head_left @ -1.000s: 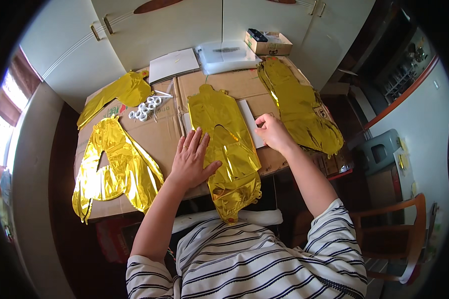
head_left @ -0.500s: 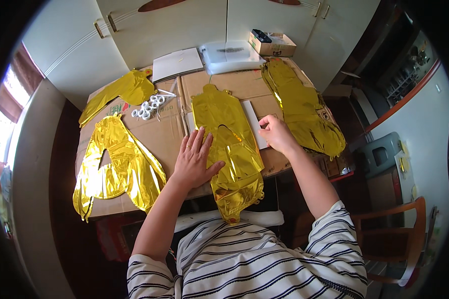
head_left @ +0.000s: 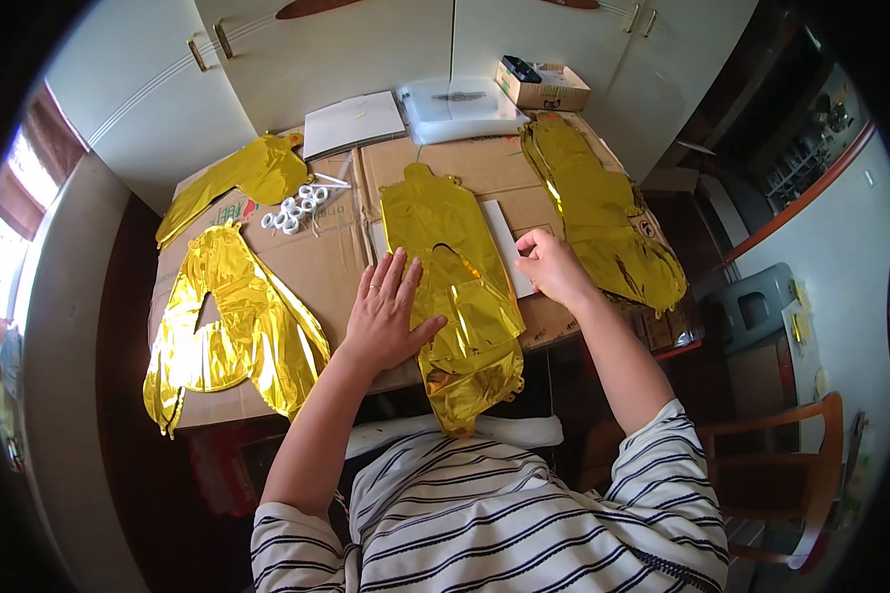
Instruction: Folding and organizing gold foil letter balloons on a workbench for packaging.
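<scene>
A flat gold foil balloon [head_left: 445, 272] lies lengthwise in front of me, its near end hanging over the table edge toward my body. Beneath it lies a white sheet [head_left: 509, 247], showing along both sides. My left hand [head_left: 386, 311] rests palm down across the balloon's left edge, fingers stretched out. At the sheet's right edge is my right hand [head_left: 554, 269], its thumb and fingertips pinched together. Whatever those fingertips hold, if anything, is too small to make out.
More flat gold balloons lie at near left [head_left: 232, 316], far left [head_left: 237, 183] and right [head_left: 598, 212] on the cardboard-covered table [head_left: 341, 232]. White ribbon rolls [head_left: 292, 212] sit left of centre. Behind are white sheets [head_left: 354, 127], a clear plastic package [head_left: 460, 114] and a small box [head_left: 554, 89].
Both hands stay almost exactly where they were. The view has shifted very slightly, and the balloon's near end appears a little higher.
</scene>
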`<state>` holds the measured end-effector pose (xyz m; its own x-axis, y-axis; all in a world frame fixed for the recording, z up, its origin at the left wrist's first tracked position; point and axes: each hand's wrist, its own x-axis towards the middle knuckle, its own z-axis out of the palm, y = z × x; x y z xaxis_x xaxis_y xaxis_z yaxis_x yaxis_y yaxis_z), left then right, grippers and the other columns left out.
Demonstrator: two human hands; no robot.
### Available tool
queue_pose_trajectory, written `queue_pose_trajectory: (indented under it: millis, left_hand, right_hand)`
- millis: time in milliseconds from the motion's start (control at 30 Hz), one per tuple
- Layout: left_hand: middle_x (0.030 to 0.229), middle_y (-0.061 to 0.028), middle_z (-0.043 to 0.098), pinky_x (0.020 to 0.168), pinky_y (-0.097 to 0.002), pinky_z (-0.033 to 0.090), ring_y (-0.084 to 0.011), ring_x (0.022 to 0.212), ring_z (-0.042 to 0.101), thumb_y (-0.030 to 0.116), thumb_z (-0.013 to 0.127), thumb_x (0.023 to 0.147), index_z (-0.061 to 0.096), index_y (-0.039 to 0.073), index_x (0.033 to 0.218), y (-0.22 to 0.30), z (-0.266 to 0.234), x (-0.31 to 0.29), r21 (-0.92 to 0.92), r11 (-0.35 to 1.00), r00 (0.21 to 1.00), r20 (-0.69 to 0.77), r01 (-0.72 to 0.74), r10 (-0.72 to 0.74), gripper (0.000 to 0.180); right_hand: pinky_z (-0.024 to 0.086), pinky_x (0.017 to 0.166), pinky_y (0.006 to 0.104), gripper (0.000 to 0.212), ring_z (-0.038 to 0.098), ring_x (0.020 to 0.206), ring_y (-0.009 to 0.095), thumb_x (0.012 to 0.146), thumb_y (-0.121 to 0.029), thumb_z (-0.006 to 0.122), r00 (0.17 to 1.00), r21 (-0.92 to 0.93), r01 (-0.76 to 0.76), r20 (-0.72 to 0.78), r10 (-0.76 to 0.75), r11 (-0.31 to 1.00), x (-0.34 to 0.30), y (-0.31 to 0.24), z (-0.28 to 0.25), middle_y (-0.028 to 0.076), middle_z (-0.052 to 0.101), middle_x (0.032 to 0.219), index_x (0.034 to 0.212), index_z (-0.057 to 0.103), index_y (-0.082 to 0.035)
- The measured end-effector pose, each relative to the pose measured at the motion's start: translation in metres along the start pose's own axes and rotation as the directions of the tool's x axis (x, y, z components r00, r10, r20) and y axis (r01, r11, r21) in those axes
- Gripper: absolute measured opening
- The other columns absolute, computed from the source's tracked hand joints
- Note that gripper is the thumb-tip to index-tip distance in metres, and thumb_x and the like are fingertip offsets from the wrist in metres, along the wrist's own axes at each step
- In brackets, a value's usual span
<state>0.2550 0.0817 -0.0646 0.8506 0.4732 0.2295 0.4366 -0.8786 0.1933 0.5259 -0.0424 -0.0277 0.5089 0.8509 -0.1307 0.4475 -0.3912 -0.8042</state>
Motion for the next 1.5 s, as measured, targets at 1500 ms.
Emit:
queue_pose_trajectory:
  millis: [1500]
  left_hand:
    - [0.149, -0.0240, 0.046, 0.118, -0.0538, 0.031, -0.0450, 0.141, 0.039, 0.041, 0.076, 0.085, 0.052, -0.001, 0.141, 0.040, -0.009, -0.031, -0.095, 0.982, 0.975, -0.163, -0.165, 0.148, 0.074]
  right_hand:
    - [0.050, 0.052, 0.0283, 0.028, 0.061, 0.057, 0.011, 0.091, -0.006, 0.068, 0.994, 0.154, -0.080, 0.082, 0.068, 0.985, -0.051, 0.019, -0.021, 0.006, 0.064, 0.077, 0.115, 0.059, 0.006]
